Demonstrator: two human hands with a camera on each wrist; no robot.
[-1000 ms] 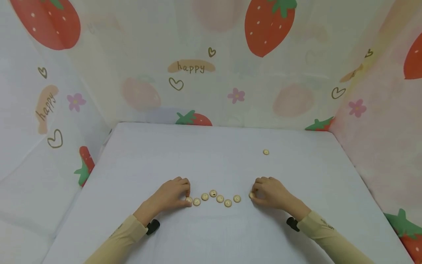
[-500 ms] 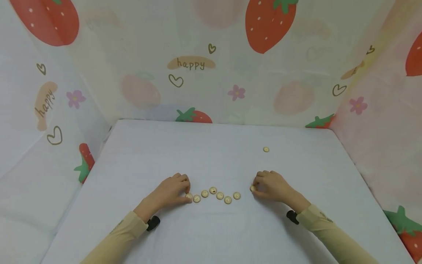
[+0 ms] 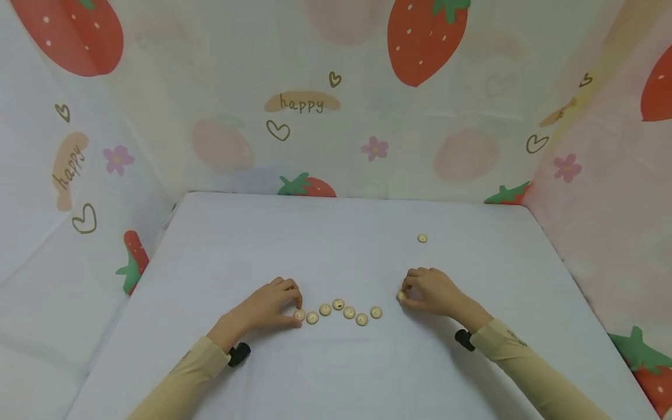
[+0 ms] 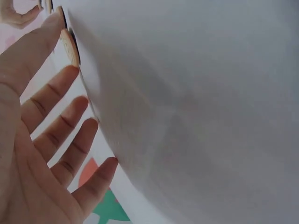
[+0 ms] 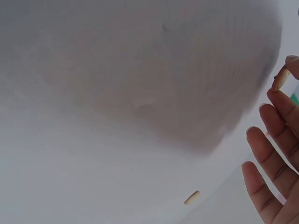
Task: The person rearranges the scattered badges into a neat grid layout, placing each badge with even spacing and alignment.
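Several round wooden buttons lie in a wavy row across the middle of the white table, among them one with a dark mark (image 3: pixel 338 304). At the row's left end, my left hand (image 3: pixel 266 304) has thumb and index finger on opposite edges of the leftmost button (image 3: pixel 299 315); its other fingers spread loosely in the left wrist view. My right hand (image 3: pixel 431 293) pinches another button (image 5: pixel 281 78) between thumb and index finger, a short way to the right of the row's last button (image 3: pixel 375 312). Its remaining fingers stay loosely bent.
A single button (image 3: pixel 422 238) lies farther back on the right side of the table (image 3: pixel 252 233). Fabric walls (image 3: pixel 220 70) printed with strawberries enclose the table at the back and both sides. Both wrists carry small black cameras.
My right hand has moved slightly away from the body, carrying its button a little farther back. The left hand and the row of buttons stay in place.
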